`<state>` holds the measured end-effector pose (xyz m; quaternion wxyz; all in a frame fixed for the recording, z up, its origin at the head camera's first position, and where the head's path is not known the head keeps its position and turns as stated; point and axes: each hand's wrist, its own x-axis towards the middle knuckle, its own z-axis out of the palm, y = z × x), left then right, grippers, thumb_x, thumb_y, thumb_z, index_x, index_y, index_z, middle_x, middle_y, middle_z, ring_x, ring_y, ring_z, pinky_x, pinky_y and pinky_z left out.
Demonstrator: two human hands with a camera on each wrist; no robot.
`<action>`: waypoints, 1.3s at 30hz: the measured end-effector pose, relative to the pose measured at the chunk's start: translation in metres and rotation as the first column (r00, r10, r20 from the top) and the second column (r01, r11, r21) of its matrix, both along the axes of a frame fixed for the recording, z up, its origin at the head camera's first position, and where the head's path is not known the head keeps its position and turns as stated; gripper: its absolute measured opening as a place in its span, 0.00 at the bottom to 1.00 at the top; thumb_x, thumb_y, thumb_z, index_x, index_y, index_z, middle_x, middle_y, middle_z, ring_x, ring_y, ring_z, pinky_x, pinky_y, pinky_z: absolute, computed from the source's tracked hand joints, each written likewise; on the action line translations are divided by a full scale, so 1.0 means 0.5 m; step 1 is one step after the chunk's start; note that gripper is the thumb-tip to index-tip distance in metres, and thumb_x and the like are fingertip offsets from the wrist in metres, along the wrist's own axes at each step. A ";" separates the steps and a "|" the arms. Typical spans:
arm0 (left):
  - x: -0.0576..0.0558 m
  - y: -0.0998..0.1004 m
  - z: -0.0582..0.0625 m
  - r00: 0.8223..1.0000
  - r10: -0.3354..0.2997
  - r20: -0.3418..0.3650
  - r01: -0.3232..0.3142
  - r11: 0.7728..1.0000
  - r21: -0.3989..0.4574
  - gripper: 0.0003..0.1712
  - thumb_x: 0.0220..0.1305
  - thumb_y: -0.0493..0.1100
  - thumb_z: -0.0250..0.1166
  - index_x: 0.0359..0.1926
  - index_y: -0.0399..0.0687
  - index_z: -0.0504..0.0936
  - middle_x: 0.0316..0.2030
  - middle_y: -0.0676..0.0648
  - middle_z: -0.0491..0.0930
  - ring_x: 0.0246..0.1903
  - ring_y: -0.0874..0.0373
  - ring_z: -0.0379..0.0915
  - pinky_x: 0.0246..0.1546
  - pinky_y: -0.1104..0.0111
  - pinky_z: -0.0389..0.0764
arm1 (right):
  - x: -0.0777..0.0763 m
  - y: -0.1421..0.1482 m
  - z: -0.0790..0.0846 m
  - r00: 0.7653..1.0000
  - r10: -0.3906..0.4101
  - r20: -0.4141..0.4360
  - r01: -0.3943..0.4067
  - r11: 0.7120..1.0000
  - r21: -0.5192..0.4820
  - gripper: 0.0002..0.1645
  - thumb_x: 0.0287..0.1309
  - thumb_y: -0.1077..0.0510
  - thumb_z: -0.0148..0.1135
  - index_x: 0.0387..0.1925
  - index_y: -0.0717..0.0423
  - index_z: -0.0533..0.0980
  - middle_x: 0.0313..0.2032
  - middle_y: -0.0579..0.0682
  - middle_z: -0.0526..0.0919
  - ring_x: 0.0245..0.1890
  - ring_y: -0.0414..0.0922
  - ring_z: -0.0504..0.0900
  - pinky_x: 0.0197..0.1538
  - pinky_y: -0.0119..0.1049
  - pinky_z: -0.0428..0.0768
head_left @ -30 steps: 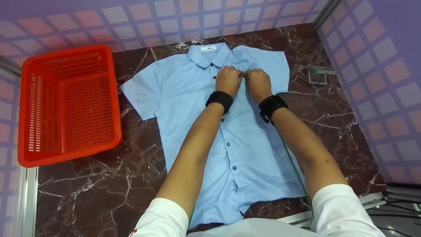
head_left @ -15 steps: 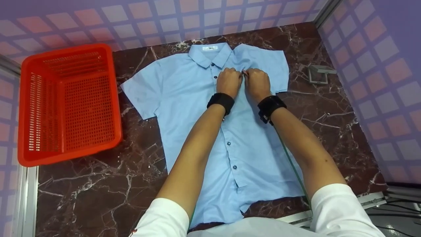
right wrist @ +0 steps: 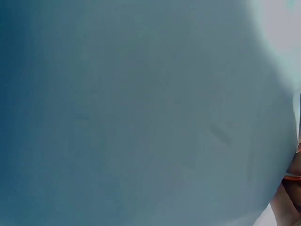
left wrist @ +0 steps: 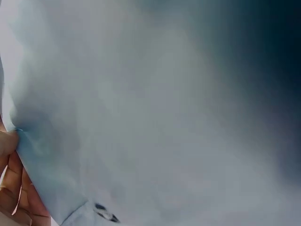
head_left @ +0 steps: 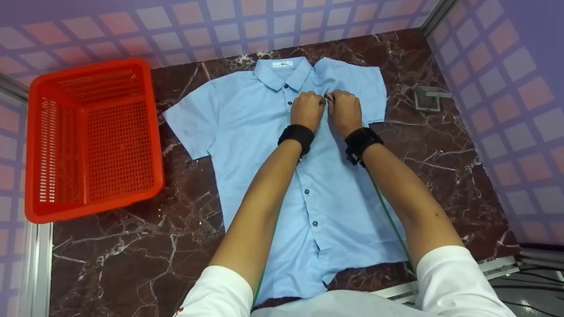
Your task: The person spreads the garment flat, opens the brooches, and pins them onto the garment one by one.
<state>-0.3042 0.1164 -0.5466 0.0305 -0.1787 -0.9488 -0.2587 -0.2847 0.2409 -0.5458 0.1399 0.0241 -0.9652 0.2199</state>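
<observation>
A light blue short-sleeved shirt (head_left: 255, 132) lies front up on the table, collar at the far side, with dark buttons down the front. My left hand (head_left: 307, 111) pinches its cloth at the chest, right of the button line; in the left wrist view the fingers (left wrist: 11, 183) grip a fold beside a dark button (left wrist: 106, 213). Close beside it, my right hand (head_left: 345, 111) holds a small thin thing (head_left: 328, 95) with a shiny tip, its kind unclear. Orange parts (right wrist: 292, 178) show between the right fingers in the right wrist view, where cloth hides most of the hand.
A red plastic basket (head_left: 123, 145) stands on the left of the dark marbled table (head_left: 132, 264). A small grey square holder (head_left: 426, 100) sits at the right. Checked walls (head_left: 273, 26) enclose the back and sides. Green cords (head_left: 387, 204) run along the forearms.
Both hands stay at almost the same place on the chest. The shiny tip at the right fingers shows more now. The shirt has hardly shifted.
</observation>
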 end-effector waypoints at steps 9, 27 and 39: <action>0.003 0.000 0.002 0.998 0.020 0.055 -0.025 0.996 0.090 0.11 0.69 0.41 0.62 0.40 0.52 0.93 0.35 0.46 0.85 0.39 0.48 0.80 0.44 0.58 0.78 | 0.002 0.001 0.002 1.000 -0.027 -0.003 0.027 0.998 -0.062 0.15 0.71 0.58 0.59 0.38 0.68 0.83 0.35 0.65 0.86 0.39 0.62 0.85 0.46 0.52 0.80; 0.005 -0.004 0.006 0.990 0.022 0.136 -0.037 0.993 0.108 0.14 0.71 0.39 0.60 0.50 0.53 0.90 0.44 0.47 0.85 0.44 0.52 0.80 0.49 0.62 0.77 | -0.004 0.000 -0.006 0.989 -0.130 0.066 0.142 0.965 -0.222 0.12 0.67 0.60 0.63 0.41 0.67 0.83 0.37 0.62 0.87 0.39 0.57 0.85 0.46 0.47 0.80; 0.004 -0.003 0.001 0.998 0.003 0.068 -0.007 0.998 0.057 0.17 0.74 0.39 0.55 0.49 0.54 0.90 0.42 0.46 0.85 0.44 0.50 0.80 0.47 0.60 0.78 | -0.004 -0.004 -0.002 0.982 -0.166 0.092 0.185 0.949 -0.257 0.15 0.70 0.55 0.62 0.42 0.66 0.84 0.37 0.60 0.87 0.39 0.55 0.85 0.45 0.46 0.80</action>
